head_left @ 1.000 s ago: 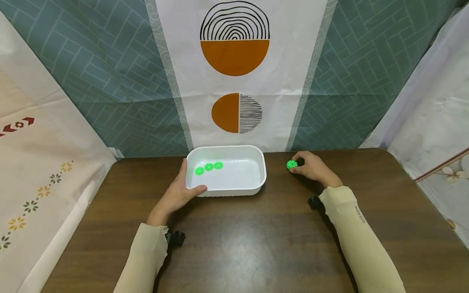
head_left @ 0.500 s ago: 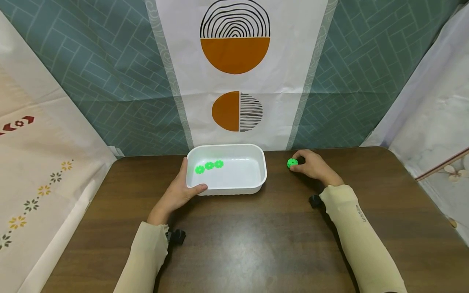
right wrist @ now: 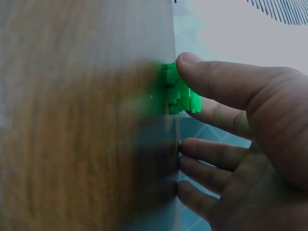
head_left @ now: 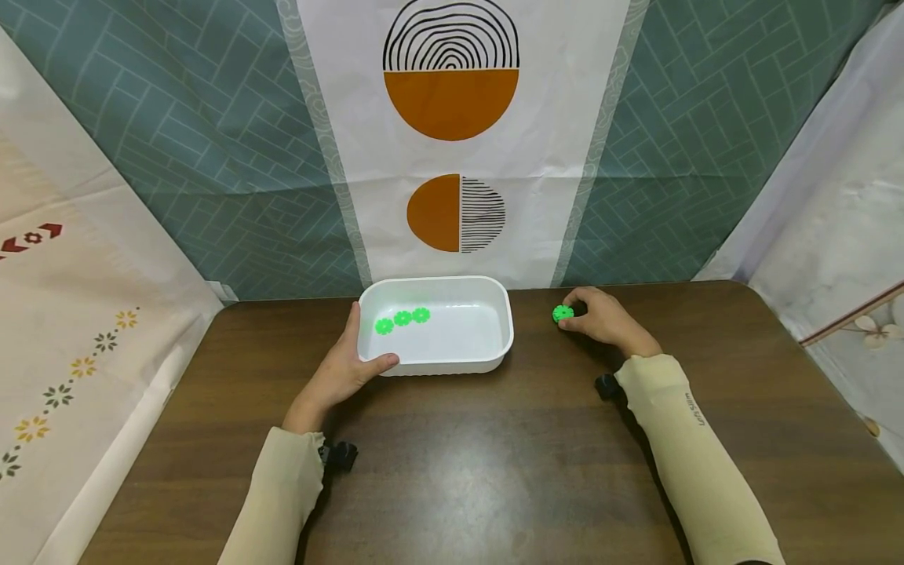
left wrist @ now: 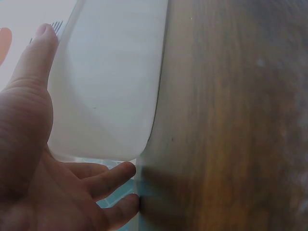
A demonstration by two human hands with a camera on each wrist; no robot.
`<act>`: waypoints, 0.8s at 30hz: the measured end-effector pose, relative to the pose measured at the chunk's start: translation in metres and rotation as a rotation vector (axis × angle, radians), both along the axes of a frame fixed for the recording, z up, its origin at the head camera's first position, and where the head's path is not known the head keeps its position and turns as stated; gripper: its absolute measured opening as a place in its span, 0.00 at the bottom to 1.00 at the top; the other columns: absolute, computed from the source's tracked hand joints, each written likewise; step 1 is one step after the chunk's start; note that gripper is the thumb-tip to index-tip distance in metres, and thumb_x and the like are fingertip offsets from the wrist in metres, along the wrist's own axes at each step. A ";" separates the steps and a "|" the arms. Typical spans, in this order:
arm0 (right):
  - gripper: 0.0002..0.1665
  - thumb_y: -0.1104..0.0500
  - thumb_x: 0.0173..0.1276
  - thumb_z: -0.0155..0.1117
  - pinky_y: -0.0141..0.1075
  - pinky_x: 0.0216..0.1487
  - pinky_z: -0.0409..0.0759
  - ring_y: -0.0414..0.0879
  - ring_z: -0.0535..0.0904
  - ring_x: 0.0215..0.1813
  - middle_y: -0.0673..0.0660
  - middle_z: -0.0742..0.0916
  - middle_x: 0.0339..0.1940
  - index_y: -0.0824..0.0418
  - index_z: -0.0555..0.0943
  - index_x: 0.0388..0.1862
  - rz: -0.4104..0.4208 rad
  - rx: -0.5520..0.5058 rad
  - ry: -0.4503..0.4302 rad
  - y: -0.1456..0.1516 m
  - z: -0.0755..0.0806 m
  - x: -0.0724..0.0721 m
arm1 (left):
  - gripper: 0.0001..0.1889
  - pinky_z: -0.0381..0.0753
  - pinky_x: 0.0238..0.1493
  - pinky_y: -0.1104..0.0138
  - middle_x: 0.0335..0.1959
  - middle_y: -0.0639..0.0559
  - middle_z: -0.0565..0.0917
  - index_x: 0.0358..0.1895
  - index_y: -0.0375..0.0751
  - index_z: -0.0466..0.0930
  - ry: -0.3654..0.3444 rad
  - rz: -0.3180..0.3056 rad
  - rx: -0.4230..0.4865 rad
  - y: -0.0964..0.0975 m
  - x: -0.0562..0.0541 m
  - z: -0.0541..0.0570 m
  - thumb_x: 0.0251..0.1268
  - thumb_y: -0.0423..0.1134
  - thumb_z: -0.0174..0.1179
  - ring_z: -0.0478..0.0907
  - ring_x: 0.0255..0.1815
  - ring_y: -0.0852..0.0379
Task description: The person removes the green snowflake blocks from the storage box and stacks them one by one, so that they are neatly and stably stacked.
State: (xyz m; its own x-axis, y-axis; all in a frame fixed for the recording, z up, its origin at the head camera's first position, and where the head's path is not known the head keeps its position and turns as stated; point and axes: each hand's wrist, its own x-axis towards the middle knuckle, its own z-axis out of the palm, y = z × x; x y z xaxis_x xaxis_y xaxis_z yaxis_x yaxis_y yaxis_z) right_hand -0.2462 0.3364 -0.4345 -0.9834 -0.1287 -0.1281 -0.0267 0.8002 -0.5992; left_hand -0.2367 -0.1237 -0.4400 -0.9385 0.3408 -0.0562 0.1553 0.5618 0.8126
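Your right hand [head_left: 602, 318] pinches a green stack [head_left: 563, 313] between thumb and index finger, whose tip hides behind it; its layers are hard to count. Your left hand [head_left: 342, 372], spread wide, grips the white tray [head_left: 469, 337], three green discs [head_left: 402, 318] inside to that hand's right.

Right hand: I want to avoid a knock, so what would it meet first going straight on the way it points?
Most likely the tabletop: the right wrist view shows the right hand aiming its fingers at it, pinching green pieces. Whether the fingers touch the wood is unclear.
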 end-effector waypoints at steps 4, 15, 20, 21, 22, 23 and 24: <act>0.22 0.56 0.70 0.70 0.61 0.63 0.67 0.69 0.63 0.71 0.70 0.71 0.69 0.65 0.78 0.57 0.006 0.002 0.006 0.000 0.001 0.000 | 0.67 0.61 0.67 0.42 0.81 0.38 0.44 0.82 0.49 0.23 -0.003 0.002 0.001 0.000 0.000 0.001 0.58 0.57 0.72 0.64 0.66 0.38; 0.24 0.55 0.70 0.70 0.63 0.65 0.64 0.69 0.62 0.72 0.71 0.72 0.69 0.65 0.78 0.59 0.020 0.007 0.017 -0.001 0.002 0.000 | 0.67 0.60 0.68 0.42 0.82 0.39 0.44 0.82 0.48 0.23 -0.009 0.003 -0.001 0.000 0.000 0.000 0.58 0.58 0.72 0.63 0.68 0.38; 0.23 0.56 0.70 0.70 0.62 0.66 0.64 0.68 0.62 0.71 0.71 0.73 0.68 0.65 0.78 0.58 0.019 0.015 0.020 -0.001 0.001 0.000 | 0.67 0.60 0.68 0.42 0.81 0.38 0.44 0.81 0.49 0.22 -0.013 0.002 0.000 0.000 0.000 0.000 0.59 0.57 0.72 0.63 0.68 0.38; 0.23 0.56 0.70 0.70 0.62 0.65 0.64 0.69 0.63 0.71 0.71 0.73 0.68 0.65 0.78 0.58 0.019 0.016 0.019 -0.001 0.001 -0.001 | 0.67 0.60 0.68 0.42 0.81 0.38 0.45 0.81 0.49 0.22 -0.014 0.002 0.001 0.000 0.000 0.000 0.59 0.57 0.72 0.63 0.68 0.38; 0.23 0.56 0.70 0.70 0.62 0.65 0.64 0.69 0.63 0.71 0.71 0.72 0.68 0.65 0.78 0.58 0.017 0.016 0.018 -0.001 0.001 -0.001 | 0.67 0.60 0.68 0.42 0.81 0.38 0.45 0.81 0.49 0.22 -0.015 0.002 0.002 0.000 0.000 0.000 0.59 0.57 0.72 0.63 0.68 0.38; 0.23 0.56 0.70 0.70 0.62 0.65 0.64 0.69 0.62 0.71 0.71 0.72 0.69 0.65 0.78 0.58 0.016 0.016 0.016 -0.001 0.001 -0.001 | 0.67 0.60 0.68 0.42 0.82 0.39 0.44 0.81 0.49 0.22 -0.017 0.002 0.004 0.000 0.000 0.000 0.59 0.57 0.72 0.63 0.68 0.38; 0.23 0.56 0.70 0.70 0.62 0.65 0.64 0.69 0.63 0.71 0.71 0.72 0.69 0.65 0.78 0.58 0.015 0.018 0.014 -0.001 0.001 -0.001 | 0.67 0.59 0.68 0.42 0.82 0.39 0.44 0.81 0.49 0.22 -0.017 0.000 0.006 0.000 0.000 0.000 0.59 0.57 0.72 0.63 0.68 0.38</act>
State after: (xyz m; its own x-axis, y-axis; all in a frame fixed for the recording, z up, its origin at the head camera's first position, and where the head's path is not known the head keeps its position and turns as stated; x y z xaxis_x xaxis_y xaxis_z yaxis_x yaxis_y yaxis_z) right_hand -0.2471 0.3355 -0.4333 -0.9832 -0.1409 -0.1164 -0.0470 0.8102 -0.5842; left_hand -0.2371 -0.1233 -0.4396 -0.9375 0.3408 -0.0704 0.1409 0.5568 0.8186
